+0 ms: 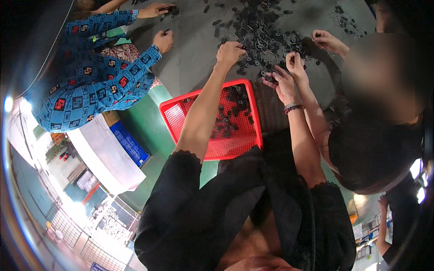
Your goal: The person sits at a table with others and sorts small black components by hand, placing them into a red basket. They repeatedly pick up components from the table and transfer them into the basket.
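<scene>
My left hand [229, 53] reaches over the grey table, its fingers bent together at the near edge of a pile of small black parts [257, 34]. Its fingertips close on a small dark piece, mostly hidden by the fingers. My right hand [284, 86] is turned partly palm up at the table's near edge, a beaded bracelet [294, 107] on its wrist. Small black pieces [272, 79] sit between its thumb and fingers. Thin pale strands or loops run among the piled parts. Beneath my left forearm is a red plastic basket [256, 118] with scattered black parts inside.
Close on my right, a co-worker's hands [296, 65] [326, 41] work at the pile. Another co-worker in a blue patterned shirt [90, 97] handles parts at the table's left side. A smaller group of parts [346, 22] lies far right. The floor [156, 156] is green.
</scene>
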The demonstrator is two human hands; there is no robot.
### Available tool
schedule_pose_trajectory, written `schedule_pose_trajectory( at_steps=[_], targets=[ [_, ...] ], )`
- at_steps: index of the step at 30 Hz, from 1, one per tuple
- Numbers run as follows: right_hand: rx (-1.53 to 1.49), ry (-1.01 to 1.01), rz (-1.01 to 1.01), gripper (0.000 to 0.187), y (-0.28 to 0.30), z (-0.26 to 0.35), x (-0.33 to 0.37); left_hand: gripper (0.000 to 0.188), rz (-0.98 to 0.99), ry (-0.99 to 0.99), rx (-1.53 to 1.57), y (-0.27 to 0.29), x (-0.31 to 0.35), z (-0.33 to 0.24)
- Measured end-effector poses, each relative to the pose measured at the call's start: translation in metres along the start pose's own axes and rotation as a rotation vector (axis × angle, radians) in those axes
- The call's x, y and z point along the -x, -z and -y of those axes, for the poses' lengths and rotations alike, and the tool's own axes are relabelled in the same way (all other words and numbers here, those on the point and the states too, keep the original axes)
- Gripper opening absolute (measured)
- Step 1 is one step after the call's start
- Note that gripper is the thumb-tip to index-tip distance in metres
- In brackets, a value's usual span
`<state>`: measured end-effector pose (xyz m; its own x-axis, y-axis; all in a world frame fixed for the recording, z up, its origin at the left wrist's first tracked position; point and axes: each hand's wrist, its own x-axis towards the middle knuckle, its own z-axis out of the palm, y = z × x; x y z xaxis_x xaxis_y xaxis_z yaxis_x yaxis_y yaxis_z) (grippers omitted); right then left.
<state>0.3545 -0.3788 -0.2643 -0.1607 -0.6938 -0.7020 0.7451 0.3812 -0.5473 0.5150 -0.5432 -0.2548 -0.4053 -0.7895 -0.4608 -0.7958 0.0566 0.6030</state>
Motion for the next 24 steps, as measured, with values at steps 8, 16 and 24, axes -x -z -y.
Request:
schedule_pose_trajectory(
  at_steps=[8,16,24],
  targets=[
    [-0.008,-0.036,0.063,0.025,-0.007,0.008,-0.006,0.032,0.162,0.189,0.714,0.008,-0.003,-0.006],
    [-0.152,-0.026,0.184,0.025,-0.016,0.011,-0.011,0.028,0.140,0.197,0.417,0.009,0.000,0.002],
    [-0.151,0.068,0.246,0.046,-0.023,0.010,0.001,0.017,0.263,0.203,0.775,0.023,0.007,0.004]
  ],
)
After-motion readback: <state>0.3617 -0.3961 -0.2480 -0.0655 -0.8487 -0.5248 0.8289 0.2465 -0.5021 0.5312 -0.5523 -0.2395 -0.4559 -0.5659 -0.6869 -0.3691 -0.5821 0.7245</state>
